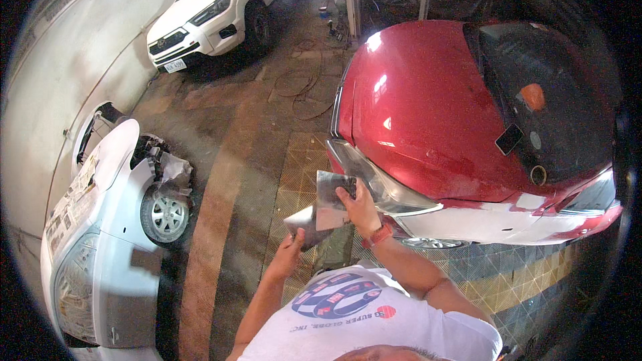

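My right hand (363, 212) is closed on a thin rectangular plate (329, 195), with the thumb lying across its face. That plate is dark and shiny above and paler, pinkish grey below. Lower and to the left, my left hand (287, 256) pinches a second flat plate, dark grey (310, 219), by its near edge. The two plates are side by side, their edges meeting or overlapping; I cannot tell whether they touch. Both are in the air in front of my chest, beside the headlight (391, 190) of a red car (421, 107). A red band circles my right wrist.
White patches (461, 226) mark the red car's side. On its windscreen area lie a phone (509, 139), an orange cloth-like lump (532, 97) and a tape roll (538, 174). A partly dismantled white car (120, 214) stands left, a white pickup (214, 10) far left. A hose (301, 87) coils on the floor.
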